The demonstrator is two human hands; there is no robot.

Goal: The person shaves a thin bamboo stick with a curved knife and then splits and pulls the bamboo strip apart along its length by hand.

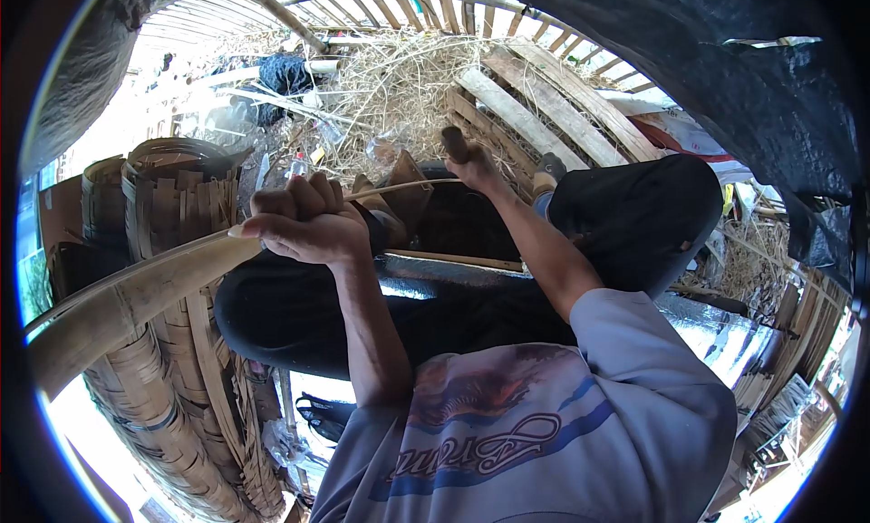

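A long, pale bamboo piece [136,296] runs from the left edge up to my left hand [308,219], whose fingers are wrapped round its end, thumb along the near side. My right hand [473,168] is closed round a short brown wooden handle [454,143], above and between my knees. A thin pale strip [408,187] stretches between the two hands. Whatever joins the handle below my right fist is too small to make out. Under the strip, a dark brown board [405,206] stands tilted between my feet.
Woven bamboo baskets [172,197] stand at the left. Straw and shavings [390,79] cover the ground ahead. Wooden planks [544,106] lie beyond my right knee. A bamboo slat fence [444,11] crosses the back, and dark plastic sheeting [725,79] hangs at the upper right.
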